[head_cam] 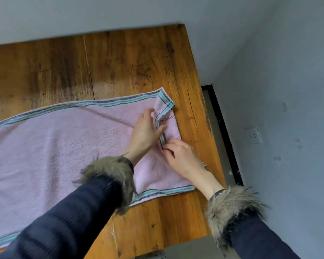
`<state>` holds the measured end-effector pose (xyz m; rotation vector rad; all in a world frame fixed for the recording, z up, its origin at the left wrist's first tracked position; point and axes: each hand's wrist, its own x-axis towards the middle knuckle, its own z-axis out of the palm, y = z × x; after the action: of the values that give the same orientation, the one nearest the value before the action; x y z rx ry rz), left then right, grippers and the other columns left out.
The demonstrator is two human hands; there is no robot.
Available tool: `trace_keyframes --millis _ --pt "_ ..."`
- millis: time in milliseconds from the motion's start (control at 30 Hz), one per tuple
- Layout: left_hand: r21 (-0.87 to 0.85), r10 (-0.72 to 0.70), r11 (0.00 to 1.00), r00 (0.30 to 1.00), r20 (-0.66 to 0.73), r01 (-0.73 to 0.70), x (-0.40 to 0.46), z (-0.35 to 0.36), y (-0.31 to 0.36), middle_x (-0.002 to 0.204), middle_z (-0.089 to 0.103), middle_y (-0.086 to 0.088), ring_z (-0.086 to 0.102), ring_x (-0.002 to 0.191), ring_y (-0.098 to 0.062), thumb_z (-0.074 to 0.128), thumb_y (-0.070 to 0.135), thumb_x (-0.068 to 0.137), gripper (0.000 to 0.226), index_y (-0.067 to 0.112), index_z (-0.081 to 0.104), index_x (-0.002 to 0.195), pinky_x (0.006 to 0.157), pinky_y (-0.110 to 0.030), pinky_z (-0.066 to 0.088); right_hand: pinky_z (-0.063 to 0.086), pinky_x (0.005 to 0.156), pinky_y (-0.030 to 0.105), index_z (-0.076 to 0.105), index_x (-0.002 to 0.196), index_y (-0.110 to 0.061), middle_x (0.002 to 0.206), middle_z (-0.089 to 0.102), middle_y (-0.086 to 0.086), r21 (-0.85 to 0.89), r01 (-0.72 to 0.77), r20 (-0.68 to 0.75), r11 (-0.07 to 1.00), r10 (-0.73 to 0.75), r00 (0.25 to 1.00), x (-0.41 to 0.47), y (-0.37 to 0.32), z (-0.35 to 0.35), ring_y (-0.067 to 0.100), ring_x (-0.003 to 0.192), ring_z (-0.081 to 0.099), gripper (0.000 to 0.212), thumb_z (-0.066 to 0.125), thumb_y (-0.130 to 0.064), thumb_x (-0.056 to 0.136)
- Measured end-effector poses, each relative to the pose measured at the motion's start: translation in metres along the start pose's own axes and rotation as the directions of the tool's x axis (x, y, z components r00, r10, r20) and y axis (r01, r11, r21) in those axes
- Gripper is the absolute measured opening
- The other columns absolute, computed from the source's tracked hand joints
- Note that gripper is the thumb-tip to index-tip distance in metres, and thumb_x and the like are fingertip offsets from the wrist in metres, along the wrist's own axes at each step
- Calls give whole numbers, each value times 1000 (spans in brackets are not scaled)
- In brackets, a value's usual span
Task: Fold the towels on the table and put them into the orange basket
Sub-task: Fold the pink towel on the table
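No text can be read; the pink towel bears only a small, illegible embroidered mark.

left hand flat, fingers straight; right hand pinching

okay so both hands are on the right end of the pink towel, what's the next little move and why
Probably flatten the flipped-over corner. The pink towel lies spread on the table, but its far right corner is turned over; the left hand rests beside it, the right hand pinches the striped hem.
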<state>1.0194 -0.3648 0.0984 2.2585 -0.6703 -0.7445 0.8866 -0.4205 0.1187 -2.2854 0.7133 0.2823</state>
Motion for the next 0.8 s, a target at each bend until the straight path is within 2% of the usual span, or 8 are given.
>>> trace_keyframes --millis 100,200,300,333,400,467,667,800 --pt "47 -69 996 994 -80 73 8 3 3 114 55 -15 54 102 -31 60 23 83 54 9 34 129 81 -39 46 43 85 33 61 110 -12 112 59 3 -56 -90 -11 994 90 996 -3 8 -6 22 103 55 25 49 -28 94" --pt "71 -56 995 983 -172 69 14 0 10 107 59 -15 55 96 -31 45 10 86 39 7 40 125 75 -37 42 37 89 35 56 112 -17 111 59 1 -172 -141 41 975 150 988 -3 18 -7 20 107 52 29 52 -37 92" --pt "-183 -211 966 968 -136 185 27 -7 12 82 60 -4 54 78 -22 42 7 88 19 9 58 99 64 -29 41 34 92 37 56 115 -21 115 54 0 -187 -171 78 967 188 979 1 18 -9 20 112 44 36 53 -45 89" --pt "-381 -294 890 954 -60 250 30 -12 10 71 54 -1 51 68 -20 43 5 87 17 11 58 85 56 -26 38 34 92 38 56 116 -21 116 52 0 -197 -174 87 965 194 977 3 18 -11 21 114 42 37 54 -46 88" --pt "-701 -415 614 904 104 363 34 -24 4 56 40 1 40 46 -14 45 4 90 26 14 47 66 41 -18 29 33 92 39 55 114 -20 116 49 2 -239 -167 124 957 201 972 7 16 -15 22 114 40 36 54 -46 88" --pt "-776 -461 488 873 159 399 32 -35 -7 54 34 1 33 34 -7 45 5 93 32 16 40 64 34 -14 25 33 91 40 54 105 -19 114 48 3 -282 -160 168 946 213 963 8 16 -18 23 112 42 31 54 -45 87" --pt "-752 -446 529 883 149 394 21 -50 -17 51 34 3 31 29 -3 46 6 95 31 16 40 66 31 -14 24 36 82 35 54 88 -23 105 60 0 -271 -253 92 929 286 954 -3 18 -31 23 103 52 14 55 -38 88" --pt "-726 -370 583 915 160 363 14 -62 6 70 47 -5 55 59 -15 50 9 93 13 12 49 81 57 -26 53 44 68 30 59 81 -21 86 65 0 -117 -304 24 945 309 951 -18 3 -46 23 84 59 12 60 -32 87"
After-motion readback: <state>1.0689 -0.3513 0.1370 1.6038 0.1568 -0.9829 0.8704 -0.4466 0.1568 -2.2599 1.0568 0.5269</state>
